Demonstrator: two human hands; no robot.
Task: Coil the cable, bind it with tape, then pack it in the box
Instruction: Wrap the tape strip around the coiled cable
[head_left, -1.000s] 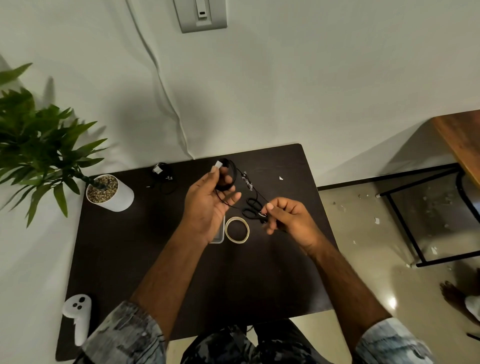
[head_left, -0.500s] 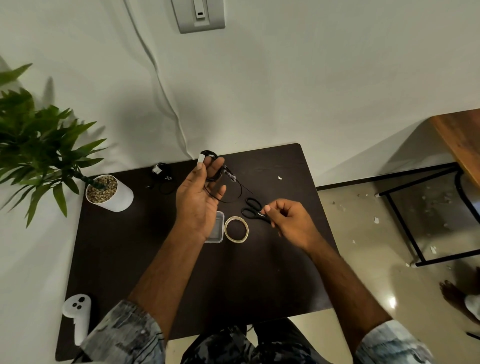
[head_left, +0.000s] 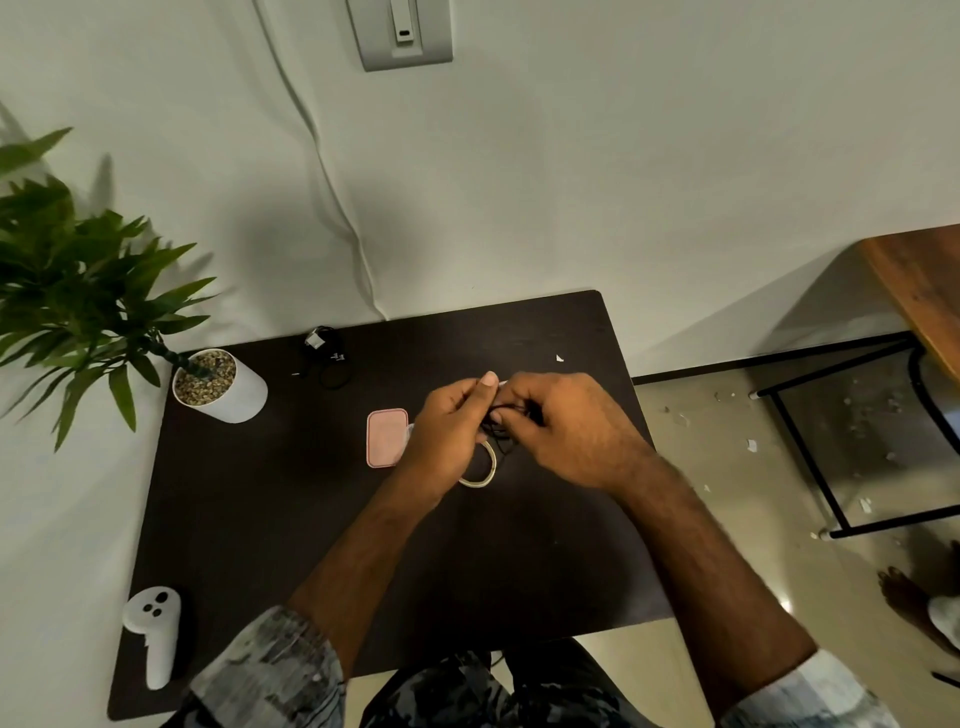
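Note:
My left hand (head_left: 447, 431) and my right hand (head_left: 566, 426) meet above the middle of the dark table (head_left: 260, 519), fingers pinched together on a thin black cable (head_left: 496, 428) bunched between them. A small white piece, perhaps tape, shows at the fingertips. Most of the cable is hidden by my fingers. The tape roll (head_left: 483, 470) lies flat just below my hands, partly covered by my left wrist. A small pink box (head_left: 385, 436) sits on the table left of my left hand.
A second black cable bundle (head_left: 324, 356) lies near the table's far edge. A potted plant (head_left: 218, 384) stands at the far left, a white controller (head_left: 156, 631) at the near left corner. A white wall cable hangs behind the table.
My right hand moved left from the scissors to join my left hand on the cable. My left hand came down and right, uncovering the pink box. The scissors are now hidden.

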